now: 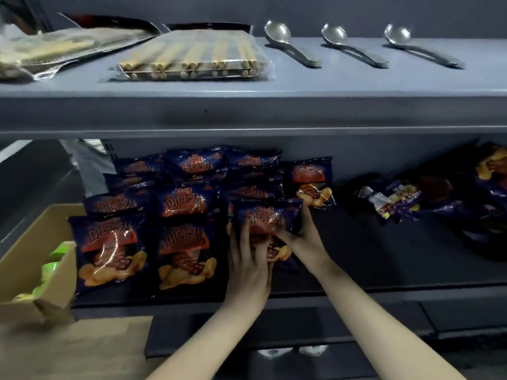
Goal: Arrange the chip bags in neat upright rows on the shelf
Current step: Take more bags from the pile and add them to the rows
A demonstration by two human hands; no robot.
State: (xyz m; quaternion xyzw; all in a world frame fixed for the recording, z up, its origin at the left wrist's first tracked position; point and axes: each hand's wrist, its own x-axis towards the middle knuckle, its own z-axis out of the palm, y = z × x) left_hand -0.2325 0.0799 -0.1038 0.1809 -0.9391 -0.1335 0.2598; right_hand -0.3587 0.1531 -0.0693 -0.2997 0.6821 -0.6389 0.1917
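Observation:
Several dark blue chip bags with orange print stand in rows on the lower shelf (pixel 370 259). Front bags are at the left (pixel 108 250) and middle (pixel 186 253). Both hands hold one more bag (pixel 270 215) at the front of the third row. My left hand (pixel 251 259) lies over its lower front with fingers spread. My right hand (pixel 297 234) grips its right side, thumb on the front. One bag (pixel 311 181) stands alone farther back to the right. A loose heap of other dark bags (pixel 406 200) lies at the right end.
An open cardboard box (pixel 41 259) with green packs sits at the left, beside the shelf. The upper shelf (pixel 247 111) carries packs of chopsticks (pixel 192 60) and three metal ladles (pixel 290 45). The dark shelf floor between the rows and the heap is bare.

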